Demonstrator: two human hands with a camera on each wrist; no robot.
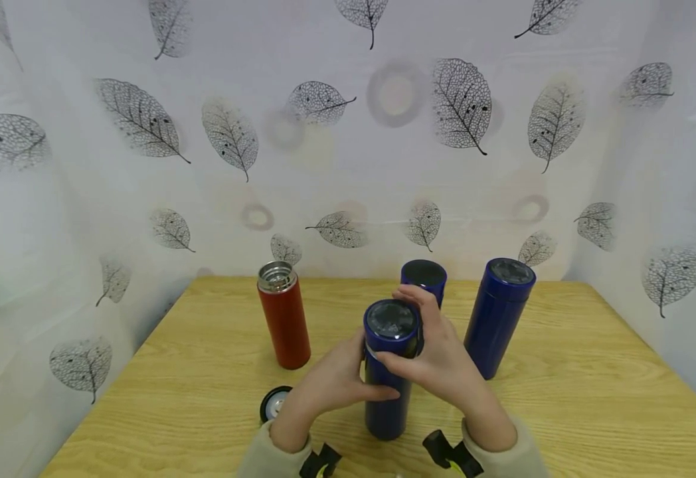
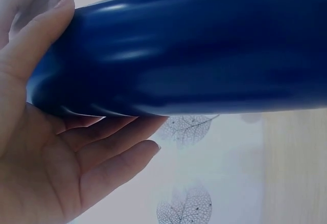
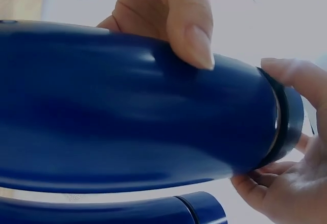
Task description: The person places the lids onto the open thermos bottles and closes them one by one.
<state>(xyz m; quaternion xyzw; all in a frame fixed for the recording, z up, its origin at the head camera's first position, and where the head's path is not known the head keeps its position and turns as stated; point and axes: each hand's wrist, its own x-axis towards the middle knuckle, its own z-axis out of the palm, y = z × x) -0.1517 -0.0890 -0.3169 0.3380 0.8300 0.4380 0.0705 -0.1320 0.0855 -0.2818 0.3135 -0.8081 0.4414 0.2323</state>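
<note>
Both hands are on a dark blue thermos bottle [image 1: 386,415], which stands nearly upright at the front middle of the table. My left hand [image 1: 339,382] grips its body, thumb across the near side; in the left wrist view the fingers of that hand [image 2: 46,168] wrap behind the blue bottle [image 2: 204,50]. Higher up, my right hand [image 1: 443,352] holds the lid [image 1: 391,320] between thumb and fingers. In the right wrist view a dark band with a thin silvery line shows at the seam between the bottle body [image 3: 127,106] and lid.
A red thermos [image 1: 286,322] without its lid stands at the left, its steel mouth showing. Near my left wrist a round black-rimmed lid [image 1: 275,403] lies on the wooden table [image 1: 163,398]. Two more blue bottles stand behind, one at the right [image 1: 497,325], one partly hidden [image 1: 426,275].
</note>
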